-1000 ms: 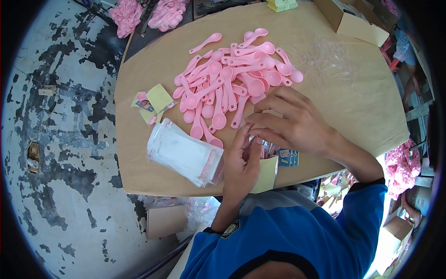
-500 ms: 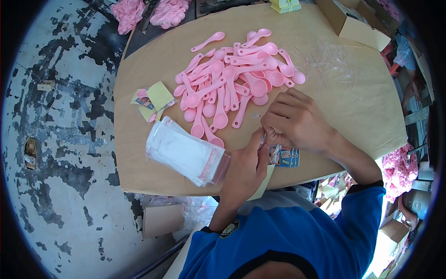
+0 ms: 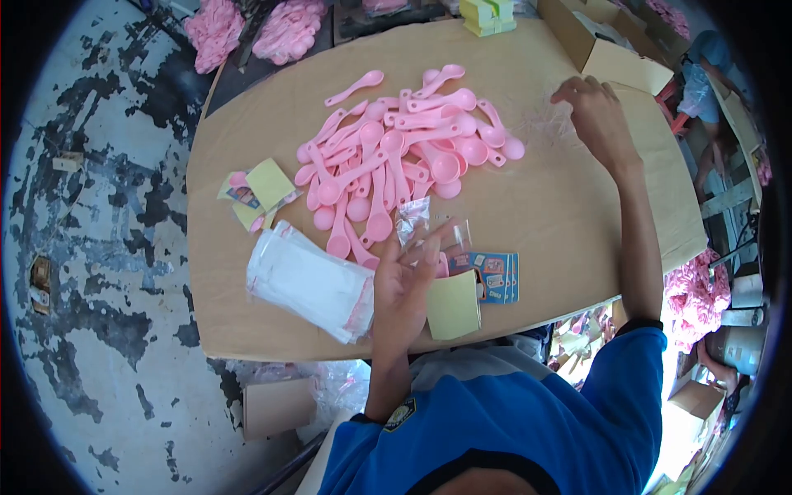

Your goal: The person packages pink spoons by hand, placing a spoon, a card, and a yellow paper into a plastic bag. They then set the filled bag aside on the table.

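Note:
My left hand (image 3: pixel 403 289) is at the near edge of the table, its fingers loosely gripping a clear plastic packet (image 3: pixel 412 219). A pale yellow card (image 3: pixel 454 305) and a bit of pink show at the packet, beside the fingers. My right hand (image 3: pixel 598 124) hovers at the right over thin clear plastic strips (image 3: pixel 551 125), fingers bent and apart, with nothing visible in them. Beyond my left hand lies a heap of pink measuring spoons (image 3: pixel 388 157). Blue printed cards (image 3: pixel 499 276) rest to the right of the packet.
A stack of clear plastic bags (image 3: pixel 309 285) lies left of my left hand. A filled packet with yellow card (image 3: pixel 271 183) is farther left. At the back are yellow card bundles (image 3: pixel 488 15) and an open cardboard box (image 3: pixel 619 54). Another person (image 3: pixel 709 91) is at the far right.
My right hand has left the packet and moved up and right to the clear strips. My left hand has shifted slightly left, and the packet's yellow card is more visible.

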Demonstrator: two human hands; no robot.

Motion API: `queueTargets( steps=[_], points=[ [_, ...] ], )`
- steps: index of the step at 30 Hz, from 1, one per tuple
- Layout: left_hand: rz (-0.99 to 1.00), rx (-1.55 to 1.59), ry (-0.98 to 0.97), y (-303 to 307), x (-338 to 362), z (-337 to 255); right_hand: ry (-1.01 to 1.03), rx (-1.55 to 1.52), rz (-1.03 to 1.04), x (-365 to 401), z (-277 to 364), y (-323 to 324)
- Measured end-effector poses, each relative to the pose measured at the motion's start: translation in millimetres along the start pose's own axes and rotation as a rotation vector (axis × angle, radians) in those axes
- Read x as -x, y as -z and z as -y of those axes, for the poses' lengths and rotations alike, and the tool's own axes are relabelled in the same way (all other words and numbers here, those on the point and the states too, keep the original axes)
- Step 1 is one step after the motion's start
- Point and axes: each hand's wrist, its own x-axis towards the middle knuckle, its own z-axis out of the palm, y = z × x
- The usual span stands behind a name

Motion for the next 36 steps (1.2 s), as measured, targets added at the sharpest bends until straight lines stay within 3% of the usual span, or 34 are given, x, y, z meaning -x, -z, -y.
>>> queueTargets(
  steps=[1, 4, 7, 8, 10, 13, 17, 19, 25, 36],
  points=[
    [-0.010, -0.001, -0.013, 2.0, 1.2, 1.4, -0.192, -0.570, 0.005, -11.7, 9.3, 16.6],
    [-0.051, 0.078, 0.078, 5.6, 2.7, 1.4, -0.440, -0.723, -0.019, -25.4, 27.4, 61.3],
    [-0.055, 0.091, 0.102, 12.0, 1.5, 8.3, -0.279, -1.213, 0.132, -27.8, 77.6, 79.2],
    [-0.078, 0.063, 0.051, 10.7, 0.5, 6.7, -0.045, -1.322, 0.241, -22.3, 91.9, 73.1],
    [-0.121, 0.005, -0.043, 2.5, -1.4, 4.0, -0.084, -1.455, 0.723, -27.3, 133.7, 93.2],
    [-0.202, 0.038, -0.053, -10.0, -2.5, 1.7, -0.237, -1.643, 0.648, -16.4, 163.2, 82.5],
    [-0.121, 0.034, -0.031, 12.5, 2.4, 12.4, -0.342, -1.648, 0.661, -16.0, 156.0, 77.0],
    [-0.192, -0.041, -0.091, 13.3, 1.9, 18.4, -0.342, -1.609, 0.620, -14.7, 157.9, 73.2],
    [-0.237, -0.184, -0.202, 8.1, 5.1, 14.6, -0.208, -1.686, 0.598, -15.1, 153.7, 67.5],
    [-0.070, -0.177, -0.171, 7.9, 4.2, 3.3, -0.280, -1.740, 0.544, -13.6, 148.8, 66.2]
  ],
)
